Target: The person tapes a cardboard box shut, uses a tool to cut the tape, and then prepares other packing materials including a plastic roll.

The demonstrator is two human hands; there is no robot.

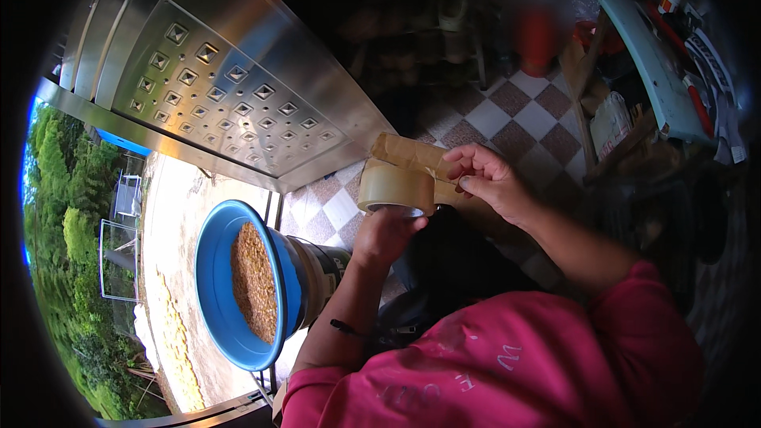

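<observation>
My left hand (386, 235) grips a wide roll of clear packing tape (395, 187) from below, with fingers in its core. To the right of the roll, my right hand (490, 181) is raised, thumb and forefinger pinched together. A thin strip, apparently the tape's loose end, runs from the roll to those fingertips. The other fingers of that hand are curled and partly apart. Just behind the roll is a piece of brown cardboard (410, 150); the roll and my right hand cover parts of it. My dark-clothed lap lies below the hands.
A blue plastic basin (209, 285) of yellow-brown grain (254, 282) rests on a bucket (321, 270) at the left. An embossed metal door (238, 95) stands beyond. A pale teal tabletop (660, 77) with clutter is at the right. A red container (535, 41) stands on checkered floor tiles (487, 116).
</observation>
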